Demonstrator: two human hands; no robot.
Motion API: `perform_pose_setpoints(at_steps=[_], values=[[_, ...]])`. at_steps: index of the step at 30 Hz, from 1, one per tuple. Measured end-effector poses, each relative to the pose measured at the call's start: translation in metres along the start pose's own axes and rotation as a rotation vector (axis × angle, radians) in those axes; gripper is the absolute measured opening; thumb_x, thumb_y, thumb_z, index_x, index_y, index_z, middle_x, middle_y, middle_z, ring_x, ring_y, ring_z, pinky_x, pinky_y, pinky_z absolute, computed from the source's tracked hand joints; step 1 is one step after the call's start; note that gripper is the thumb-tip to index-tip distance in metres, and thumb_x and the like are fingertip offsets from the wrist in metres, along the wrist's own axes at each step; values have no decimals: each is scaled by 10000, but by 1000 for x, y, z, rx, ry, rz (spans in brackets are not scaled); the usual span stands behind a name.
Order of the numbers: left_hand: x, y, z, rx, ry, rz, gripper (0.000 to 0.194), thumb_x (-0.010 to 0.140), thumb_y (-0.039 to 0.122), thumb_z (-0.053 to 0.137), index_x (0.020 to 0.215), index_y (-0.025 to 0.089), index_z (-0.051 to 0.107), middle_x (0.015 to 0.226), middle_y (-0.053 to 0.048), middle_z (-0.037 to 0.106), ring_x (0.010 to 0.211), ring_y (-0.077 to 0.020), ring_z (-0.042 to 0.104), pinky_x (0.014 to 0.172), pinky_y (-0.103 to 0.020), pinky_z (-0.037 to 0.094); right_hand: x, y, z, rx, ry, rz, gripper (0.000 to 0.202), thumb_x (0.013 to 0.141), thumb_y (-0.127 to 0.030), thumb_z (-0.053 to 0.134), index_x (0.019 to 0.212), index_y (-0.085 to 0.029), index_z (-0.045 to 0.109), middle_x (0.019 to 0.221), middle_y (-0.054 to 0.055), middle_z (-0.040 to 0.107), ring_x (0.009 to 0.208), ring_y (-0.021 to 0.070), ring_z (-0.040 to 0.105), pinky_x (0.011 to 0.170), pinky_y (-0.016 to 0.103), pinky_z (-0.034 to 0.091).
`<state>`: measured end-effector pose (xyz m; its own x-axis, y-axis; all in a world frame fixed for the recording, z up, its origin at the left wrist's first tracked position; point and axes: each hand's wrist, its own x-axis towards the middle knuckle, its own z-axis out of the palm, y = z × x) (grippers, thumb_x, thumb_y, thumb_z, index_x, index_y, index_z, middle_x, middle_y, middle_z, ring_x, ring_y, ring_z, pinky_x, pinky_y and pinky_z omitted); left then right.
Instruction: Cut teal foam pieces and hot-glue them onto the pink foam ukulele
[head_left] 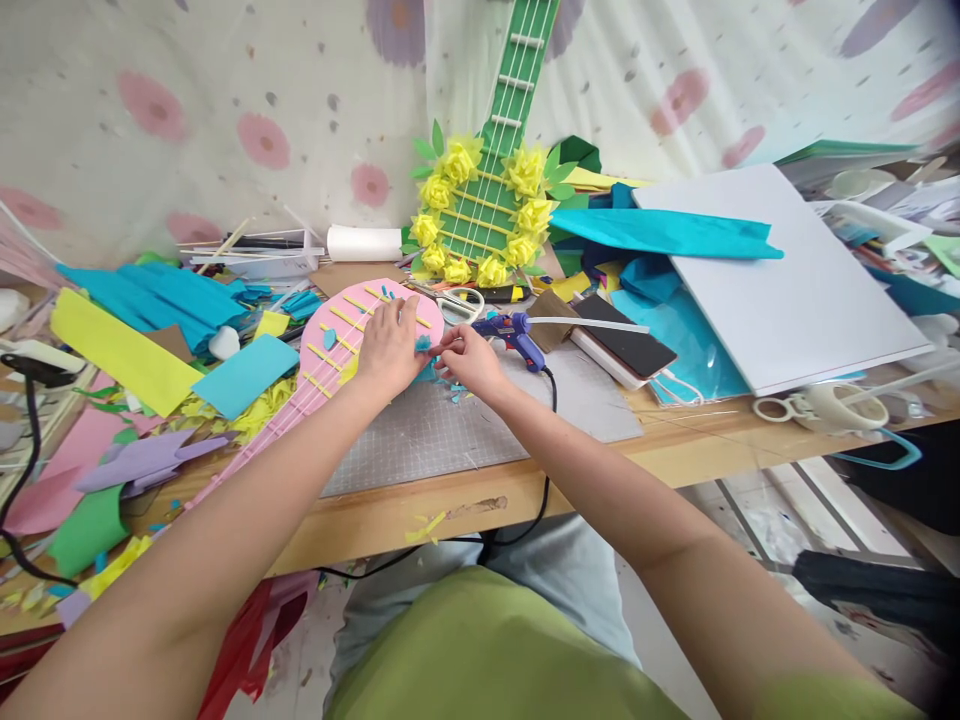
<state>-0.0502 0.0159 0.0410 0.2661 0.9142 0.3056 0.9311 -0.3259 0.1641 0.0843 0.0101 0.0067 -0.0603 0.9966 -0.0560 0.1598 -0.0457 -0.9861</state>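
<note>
A pink paper guitar (409,300) with yellow strips and white strings lies slanted on the grey cutting mat (420,440). My left hand (391,345) rests over its rounded body, fingers stretched forward and thumb near the edge. Beside it, my right hand (471,358) has thumb and fingertips pinched at small blue paper pieces (424,372) along the guitar's edge; the exact grip is partly hidden. A blue glue gun (514,332) with a white glue stick lies just right of my right hand. Scissors (460,304) with white handles are behind my hands.
A green paper guitar (480,215) ringed with yellow flowers leans at the back. Paper scraps, a yellow sheet (127,350) and a blue sheet (246,375) cover the left. A dark phone-like slab (626,335), white board (780,290) and cup (847,405) sit right. A black cord (553,420) crosses the table edge.
</note>
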Motion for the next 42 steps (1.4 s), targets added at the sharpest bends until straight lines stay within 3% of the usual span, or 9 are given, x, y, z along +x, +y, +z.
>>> perform_pose_setpoints(at_steps=[8, 22, 28, 35, 39, 42], values=[[3, 0, -5, 73, -39, 85, 720, 705, 202, 609, 1365, 117, 333, 1290, -178, 457, 1198, -336, 403, 1013, -457, 319, 3, -4, 2, 16, -3, 25, 218, 703, -25, 465, 797, -214, 411, 770, -8, 664, 585, 102, 630, 495, 220, 517], [5, 1, -7, 86, -67, 57, 719, 715, 176, 577, 1375, 104, 305, 1291, -187, 453, 1212, -333, 396, 1019, -458, 321, -4, -24, 2, 260, 17, 227, 197, 753, -5, 461, 798, -191, 418, 797, 17, 636, 585, 87, 620, 473, 197, 500], [16, -16, -24, -173, -104, -131, 799, 596, 158, 657, 1337, 164, 359, 1321, -152, 447, 1266, -330, 370, 1041, -455, 330, -4, -21, -1, 297, 59, 198, 193, 738, -21, 487, 791, -192, 415, 810, -10, 594, 563, 77, 613, 484, 209, 504], [26, -43, -43, -685, 111, -468, 559, 593, 93, 614, 1133, 195, 514, 1168, -87, 574, 1107, -227, 548, 927, -370, 449, -6, -5, -8, 173, 63, 110, 161, 713, -60, 521, 763, -194, 446, 656, -72, 495, 450, 44, 523, 432, 182, 450], [20, -53, -43, -685, 149, -541, 358, 597, 107, 610, 945, 185, 577, 1007, -50, 632, 949, -189, 602, 860, -341, 480, -7, 0, -14, 105, -26, 27, 105, 715, -147, 582, 711, -187, 485, 602, -64, 506, 449, 53, 502, 434, 189, 442], [12, -64, -38, -581, 48, -536, 221, 616, 168, 617, 837, 183, 605, 895, -35, 645, 823, -176, 607, 766, -311, 492, -9, 3, -27, 69, -100, -7, 72, 707, -200, 597, 709, -183, 527, 562, -59, 510, 450, 67, 497, 450, 205, 442]])
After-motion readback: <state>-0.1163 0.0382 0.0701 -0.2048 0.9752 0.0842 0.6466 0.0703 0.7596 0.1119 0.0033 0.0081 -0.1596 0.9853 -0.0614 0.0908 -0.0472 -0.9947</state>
